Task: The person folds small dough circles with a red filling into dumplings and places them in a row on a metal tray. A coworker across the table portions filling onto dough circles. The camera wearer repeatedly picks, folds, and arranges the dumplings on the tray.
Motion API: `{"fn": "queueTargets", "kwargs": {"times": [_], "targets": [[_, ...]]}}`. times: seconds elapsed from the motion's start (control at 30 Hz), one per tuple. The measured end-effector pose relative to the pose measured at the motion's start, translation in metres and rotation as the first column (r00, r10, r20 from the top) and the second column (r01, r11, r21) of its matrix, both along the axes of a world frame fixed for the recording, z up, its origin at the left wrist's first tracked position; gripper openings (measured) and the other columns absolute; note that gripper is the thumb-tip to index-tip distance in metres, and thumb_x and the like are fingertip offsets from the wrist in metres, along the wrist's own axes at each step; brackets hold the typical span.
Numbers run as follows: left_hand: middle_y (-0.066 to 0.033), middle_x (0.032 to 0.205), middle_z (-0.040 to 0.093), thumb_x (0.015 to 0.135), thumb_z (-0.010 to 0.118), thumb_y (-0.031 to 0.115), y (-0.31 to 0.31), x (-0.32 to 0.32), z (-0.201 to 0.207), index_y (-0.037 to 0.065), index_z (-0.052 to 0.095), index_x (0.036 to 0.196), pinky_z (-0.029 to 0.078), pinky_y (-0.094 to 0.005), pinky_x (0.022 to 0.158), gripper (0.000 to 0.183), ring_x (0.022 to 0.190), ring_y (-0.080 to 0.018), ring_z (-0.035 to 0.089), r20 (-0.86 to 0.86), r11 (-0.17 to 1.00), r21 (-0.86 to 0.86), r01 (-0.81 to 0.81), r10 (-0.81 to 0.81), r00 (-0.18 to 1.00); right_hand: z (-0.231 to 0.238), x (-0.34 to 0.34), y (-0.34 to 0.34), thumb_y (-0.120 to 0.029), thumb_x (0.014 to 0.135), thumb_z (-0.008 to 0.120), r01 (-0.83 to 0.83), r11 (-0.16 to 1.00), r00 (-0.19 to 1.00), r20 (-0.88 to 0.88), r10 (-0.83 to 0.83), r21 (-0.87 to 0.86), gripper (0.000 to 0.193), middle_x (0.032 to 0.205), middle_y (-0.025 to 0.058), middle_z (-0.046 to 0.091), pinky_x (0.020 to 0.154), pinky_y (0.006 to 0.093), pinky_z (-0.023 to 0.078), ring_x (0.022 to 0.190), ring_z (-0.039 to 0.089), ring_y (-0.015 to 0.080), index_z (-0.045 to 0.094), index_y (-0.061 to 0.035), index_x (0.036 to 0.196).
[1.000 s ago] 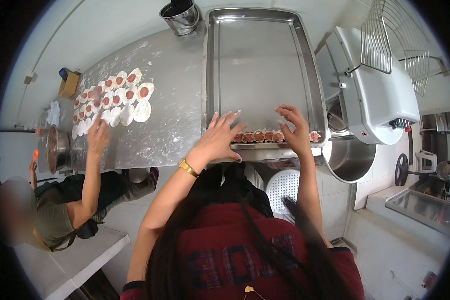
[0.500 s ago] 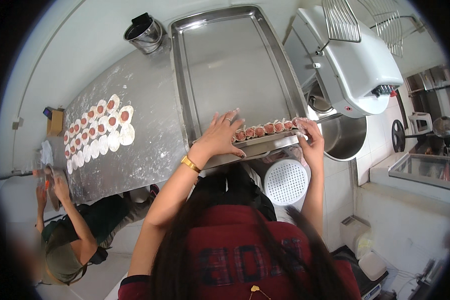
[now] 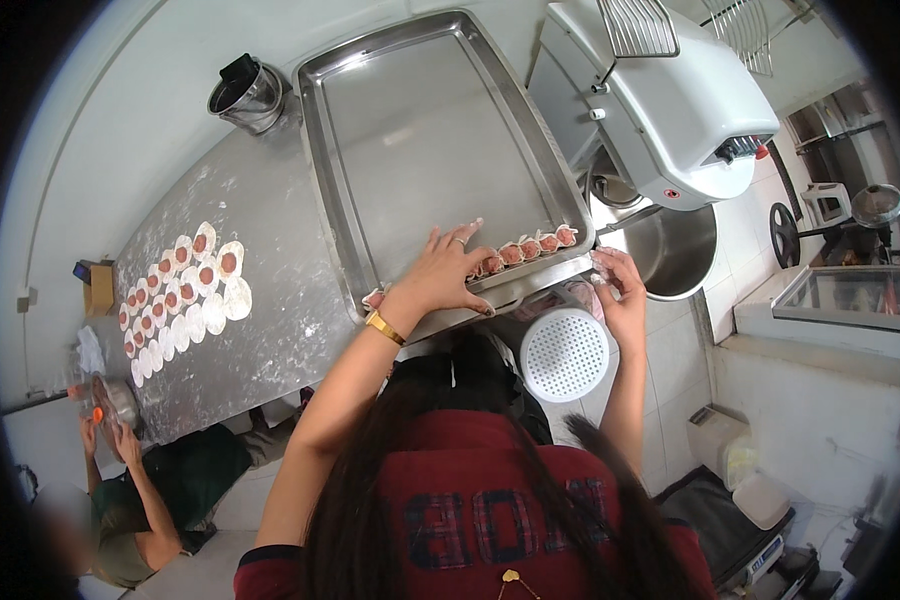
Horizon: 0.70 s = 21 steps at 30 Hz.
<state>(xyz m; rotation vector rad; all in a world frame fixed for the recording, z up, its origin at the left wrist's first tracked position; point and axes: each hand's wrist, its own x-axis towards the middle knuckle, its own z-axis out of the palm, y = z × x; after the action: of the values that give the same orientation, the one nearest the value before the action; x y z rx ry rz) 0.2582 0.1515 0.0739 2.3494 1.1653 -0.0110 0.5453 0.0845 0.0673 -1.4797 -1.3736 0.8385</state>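
A row of open-topped meat dumplings (image 3: 530, 249) stands along the near edge of a large steel tray (image 3: 450, 130). My left hand (image 3: 440, 275), fingers spread, lies over the row's left part and hides some of it. It wears a ring, and a gold watch (image 3: 384, 327) is on the wrist. Left of that wrist, another dumpling (image 3: 373, 300) shows in the tray's near left corner. Just outside the near right corner is my right hand (image 3: 620, 292), its fingers bent and apart from the thumb, with nothing visible between them.
Round dough wrappers (image 3: 213, 313), several topped with meat filling, lie on the floured steel table (image 3: 280, 260). A metal bucket (image 3: 255, 100) stands behind. Right are a white machine (image 3: 670, 100) and a sink (image 3: 685, 250); a white perforated stool (image 3: 565, 355) is below. Another person (image 3: 160, 510) handles a metal bowl (image 3: 118, 403).
My right hand has come off the row's right end to outside the tray corner. My left hand stays over the row. The view has shifted, and the other person's hands have moved.
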Motion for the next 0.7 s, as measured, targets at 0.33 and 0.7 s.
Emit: {"fn": "queueTargets", "kwargs": {"times": [0.33,0.7], "targets": [[-0.0195,0.151,0.021,0.06,0.079,0.053,0.013,0.018,-0.008,0.016,0.044,0.137,0.016,-0.0566,0.112,0.093,0.137,-0.039,0.025,0.037,0.999,-0.053,0.001,0.001,0.999,0.003,0.001,-0.004,0.008,0.071,0.054,-0.002,1.0,1.0,0.017,0.002,-0.019,0.041,0.117,0.0106,0.058,0.094,0.0294,0.044,0.113,0.055,0.0225,0.065,-0.0018,0.109],[-0.0199,0.151,0.022,0.059,0.081,0.051,0.023,0.051,-0.012,0.018,0.04,0.14,0.018,-0.0557,0.112,0.097,0.137,-0.0385,0.028,0.048,0.999,-0.028,0.043,-0.041,0.998,-0.004,0.007,-0.016,0.007,0.071,0.054,0.017,1.0,1.0,0.009,-0.017,-0.01,0.041,0.117,0.0108,0.058,0.092,0.0297,0.044,0.111,0.056,0.0226,0.065,-0.002,0.109]]}}
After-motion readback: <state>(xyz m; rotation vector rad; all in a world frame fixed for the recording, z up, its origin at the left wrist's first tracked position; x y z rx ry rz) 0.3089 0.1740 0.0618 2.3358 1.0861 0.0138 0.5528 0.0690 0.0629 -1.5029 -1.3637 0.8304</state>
